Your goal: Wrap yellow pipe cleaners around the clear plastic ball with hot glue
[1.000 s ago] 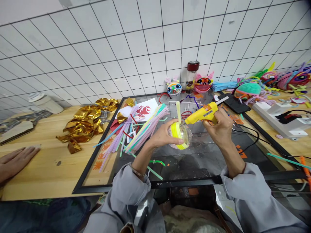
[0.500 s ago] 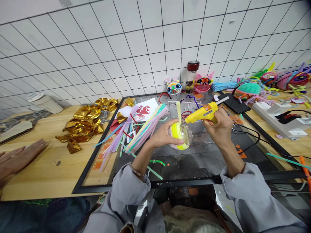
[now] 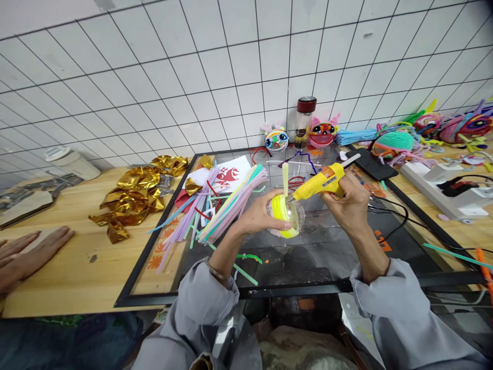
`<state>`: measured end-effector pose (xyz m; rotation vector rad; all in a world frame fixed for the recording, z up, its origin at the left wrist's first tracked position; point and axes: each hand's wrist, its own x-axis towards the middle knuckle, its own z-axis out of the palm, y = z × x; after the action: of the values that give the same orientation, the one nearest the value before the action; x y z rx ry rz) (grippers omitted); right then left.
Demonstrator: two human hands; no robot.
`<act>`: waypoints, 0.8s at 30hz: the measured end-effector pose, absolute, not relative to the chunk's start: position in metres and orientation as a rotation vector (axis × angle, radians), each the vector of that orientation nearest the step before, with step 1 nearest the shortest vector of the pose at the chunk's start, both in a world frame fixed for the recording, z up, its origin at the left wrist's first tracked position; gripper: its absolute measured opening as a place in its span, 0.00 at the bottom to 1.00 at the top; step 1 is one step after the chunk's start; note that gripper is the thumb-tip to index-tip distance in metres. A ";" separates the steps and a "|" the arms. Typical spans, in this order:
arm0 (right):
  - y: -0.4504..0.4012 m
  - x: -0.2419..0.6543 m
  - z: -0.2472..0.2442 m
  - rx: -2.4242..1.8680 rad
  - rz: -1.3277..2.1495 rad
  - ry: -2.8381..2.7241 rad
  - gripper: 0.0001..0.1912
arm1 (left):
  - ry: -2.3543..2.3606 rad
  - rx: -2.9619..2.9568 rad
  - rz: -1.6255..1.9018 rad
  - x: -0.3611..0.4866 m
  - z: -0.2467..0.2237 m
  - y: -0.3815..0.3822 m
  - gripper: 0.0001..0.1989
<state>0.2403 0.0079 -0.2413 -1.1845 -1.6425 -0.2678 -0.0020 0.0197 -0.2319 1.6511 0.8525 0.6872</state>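
Note:
My left hand (image 3: 259, 218) grips a clear plastic ball (image 3: 287, 217) partly wound with yellow pipe cleaner, one loose yellow end sticking up above it. In my right hand (image 3: 348, 201) is a yellow hot glue gun (image 3: 319, 183), its nozzle touching the top of the ball right where the yellow winding ends. Both hands hover over a black-framed glass panel (image 3: 331, 241) lying on the wooden table.
A bundle of pastel pipe cleaners (image 3: 223, 205) lies left of the ball, crumpled gold foil (image 3: 136, 192) further left. Another person's hand (image 3: 26, 254) rests on the table at far left. Small masks (image 3: 276, 139), a jar (image 3: 304, 119), a power strip (image 3: 442, 192) and cables sit behind and right.
The glue gun tip has dipped slightly back onto the ball. The other person's hand at far left has shifted a little along the table.

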 end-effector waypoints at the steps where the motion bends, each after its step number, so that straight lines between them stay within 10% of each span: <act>1: 0.008 0.240 -0.241 -1.174 -0.269 -1.648 0.13 | 0.856 1.653 0.687 -0.002 -0.231 0.020 0.44; 24: 0.015 0.245 -0.242 -1.665 0.073 -1.494 0.14 | 0.866 1.610 0.775 -0.005 -0.231 0.023 0.43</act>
<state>0.2451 0.0154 -0.2419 -1.6646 -1.4936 0.0734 -0.0046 0.0230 -0.2310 1.6098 0.8664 0.7750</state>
